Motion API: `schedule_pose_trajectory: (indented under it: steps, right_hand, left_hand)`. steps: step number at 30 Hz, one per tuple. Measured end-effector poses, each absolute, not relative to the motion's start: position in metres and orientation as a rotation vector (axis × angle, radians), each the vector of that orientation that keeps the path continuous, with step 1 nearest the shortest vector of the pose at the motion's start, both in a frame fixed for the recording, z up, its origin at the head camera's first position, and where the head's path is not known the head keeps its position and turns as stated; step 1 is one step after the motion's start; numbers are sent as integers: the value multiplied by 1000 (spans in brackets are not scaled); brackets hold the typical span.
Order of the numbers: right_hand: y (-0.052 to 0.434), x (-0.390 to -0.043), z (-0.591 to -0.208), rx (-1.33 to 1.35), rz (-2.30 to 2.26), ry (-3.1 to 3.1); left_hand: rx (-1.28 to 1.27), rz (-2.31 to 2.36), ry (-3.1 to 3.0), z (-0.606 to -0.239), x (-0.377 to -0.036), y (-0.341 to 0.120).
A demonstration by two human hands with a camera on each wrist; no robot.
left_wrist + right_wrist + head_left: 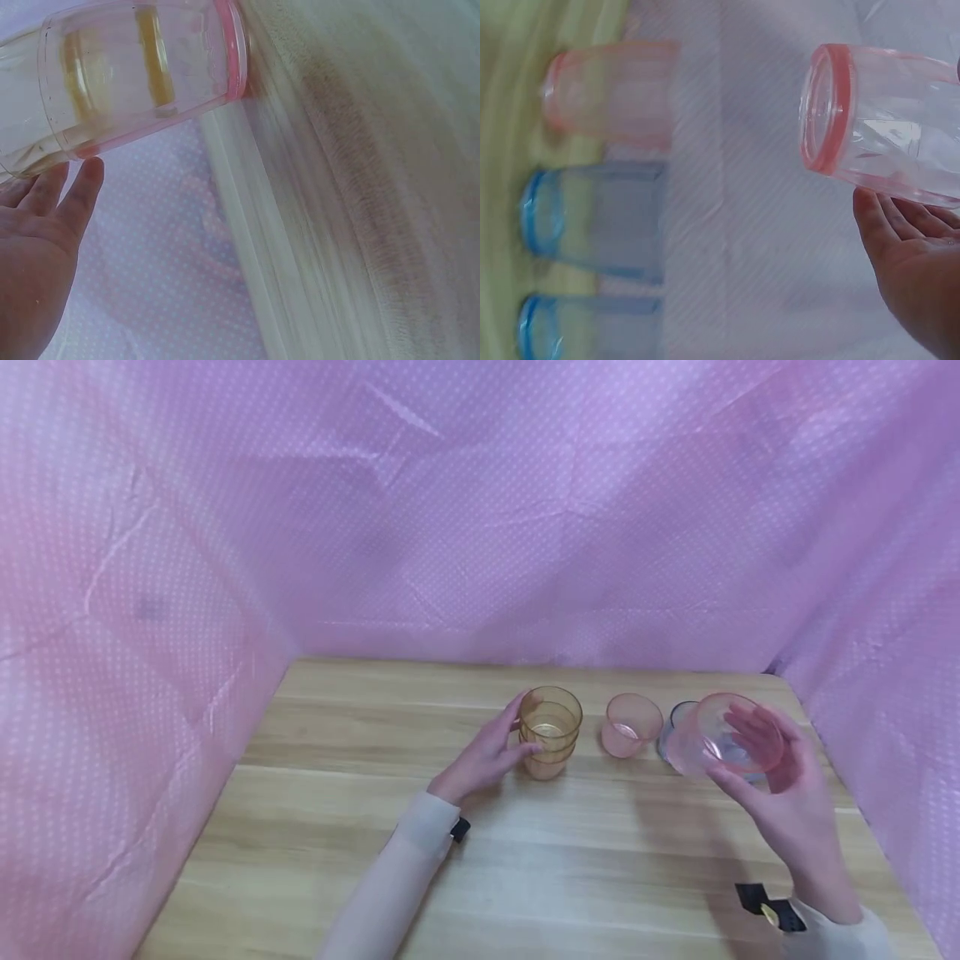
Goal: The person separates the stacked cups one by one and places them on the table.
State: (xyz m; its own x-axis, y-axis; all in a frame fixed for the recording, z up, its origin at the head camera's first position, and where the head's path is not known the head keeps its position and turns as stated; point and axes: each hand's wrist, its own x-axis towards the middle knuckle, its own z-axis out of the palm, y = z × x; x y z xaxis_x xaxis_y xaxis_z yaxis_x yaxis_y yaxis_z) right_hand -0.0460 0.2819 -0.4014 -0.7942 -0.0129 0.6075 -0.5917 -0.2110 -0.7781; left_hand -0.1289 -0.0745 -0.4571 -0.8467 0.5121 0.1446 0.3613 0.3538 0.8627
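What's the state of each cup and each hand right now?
Amber cup stack: upright on the table, nested, touched by the left hand.
Pink cup on table: upright, standing alone, untouched.
Blue cup: upright on the table, partly hidden behind the lifted cup.
Lifted pink cup: off the table, tilted on its side, held by the right hand.
Left hand: fingers against the amber stack.
Right hand: fingers curled round the lifted pink cup.
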Motion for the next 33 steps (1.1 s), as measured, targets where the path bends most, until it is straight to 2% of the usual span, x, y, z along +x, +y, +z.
schedule_pose_trajectory:
  steps: [4, 14, 25, 33]
  right_hand:
    - [297, -37, -410, 601, 2050, -1731]
    - [338, -12, -433, 111, 2011, -1984]
    - [373, 3, -462, -141, 1585, -2470]
    - [389, 2, -476, -132, 1394, -2606]
  left_hand:
    - [782, 1508, 2460, -455, -129, -73]
    - [796, 1517, 2451, -456, -129, -73]
    - [783, 1531, 2420, -458, -126, -71]
    - [781, 1552, 2429, -459, -128, -71]
